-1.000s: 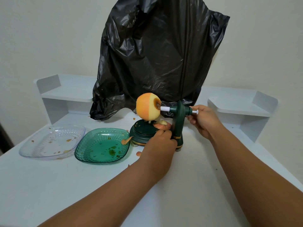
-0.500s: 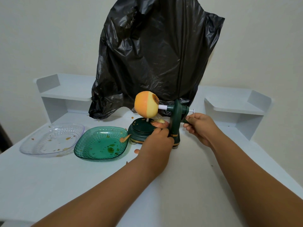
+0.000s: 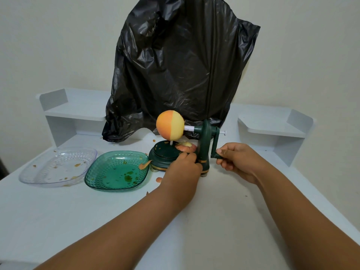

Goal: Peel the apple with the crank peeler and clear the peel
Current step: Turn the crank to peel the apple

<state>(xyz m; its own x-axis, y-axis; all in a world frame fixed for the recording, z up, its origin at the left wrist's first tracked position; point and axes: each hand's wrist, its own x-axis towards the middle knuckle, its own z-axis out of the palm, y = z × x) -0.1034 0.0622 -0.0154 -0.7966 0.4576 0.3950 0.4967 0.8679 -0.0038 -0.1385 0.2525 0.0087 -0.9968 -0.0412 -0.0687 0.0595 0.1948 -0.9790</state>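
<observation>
A dark green crank peeler [image 3: 203, 145] stands on the white table [image 3: 58, 207]. An apple [image 3: 169, 126] is spiked on its white shaft, orange skin on the left half, pale peeled flesh on the right half. A curl of peel [image 3: 186, 147] lies on the peeler's round base below the apple. My left hand [image 3: 182, 170] grips the foot of the peeler's upright. My right hand [image 3: 236, 161] holds the crank handle [image 3: 215, 147], which hangs at the bottom of its turn.
A green dish [image 3: 117, 170] with peel bits sits left of the peeler, with a peel scrap [image 3: 144, 165] on its rim. A clear dish [image 3: 58, 167] lies further left. A black rubbish bag [image 3: 175, 71] stands behind. White shelves flank the table.
My right hand has swung the crank from the top down to the bottom. The apple has turned and its peeled band has widened to about half. My left hand stays on the peeler.
</observation>
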